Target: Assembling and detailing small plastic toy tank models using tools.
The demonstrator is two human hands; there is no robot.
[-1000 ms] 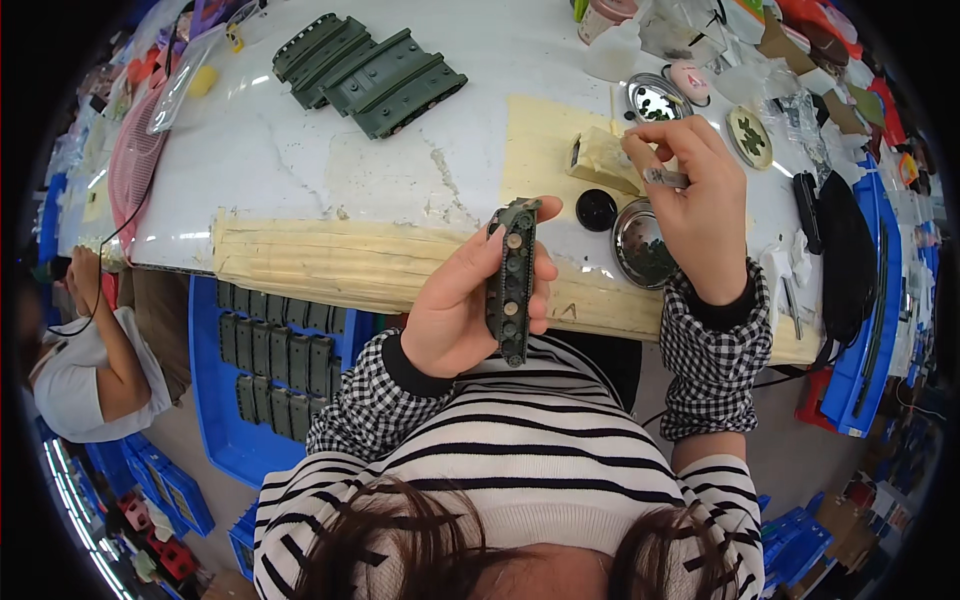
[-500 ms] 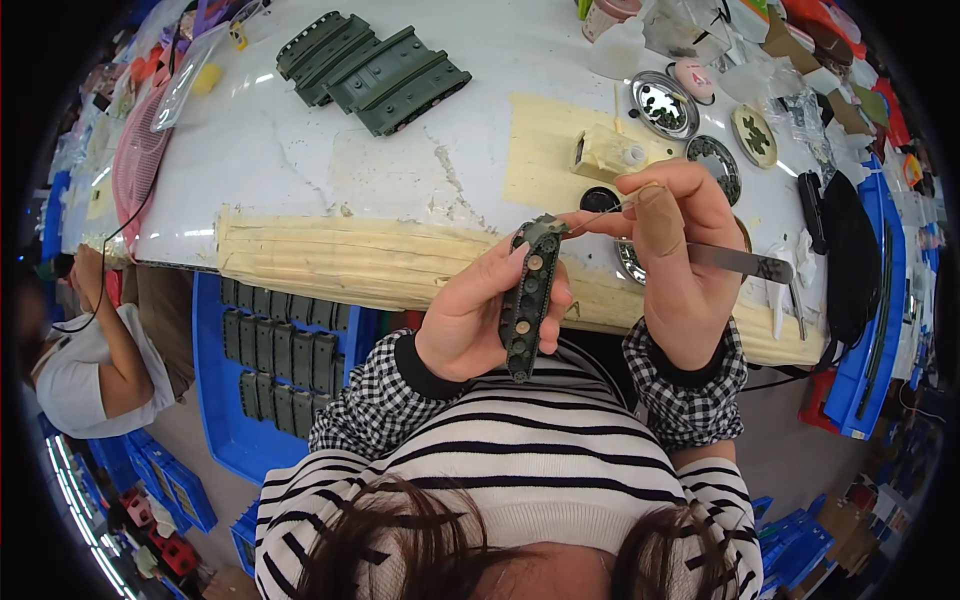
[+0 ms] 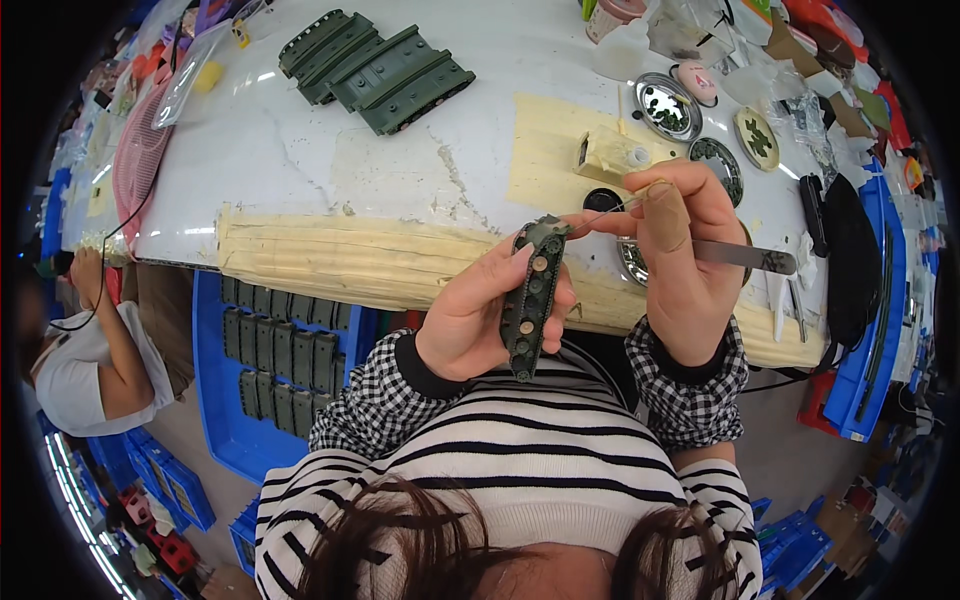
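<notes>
My left hand (image 3: 468,318) is closed around a dark green model tank hull (image 3: 527,300), tilted so its side with track and road wheels faces up. Two of the wheels are lighter, tan discs. Just beyond the hull's far end, my right hand (image 3: 690,250) pinches a thin needle-like tool (image 3: 622,207) between thumb and fingers, its tip close to the hull; contact is too fine to tell. Metal tweezers (image 3: 745,256) also lie across that hand, their broad end sticking out to the right. One right finger reaches to the hull's far end.
Several more green hulls (image 3: 400,80) rest at the back left of the table. Small dishes of green parts (image 3: 668,108), a cream block (image 3: 612,152) and a black round cap (image 3: 602,199) stand right. Hulls fill a blue crate (image 3: 225,400) below; a co-worker (image 3: 105,350) sits left.
Almost nothing differs. The scene has shifted very slightly in the picture; both hands keep the same hold.
</notes>
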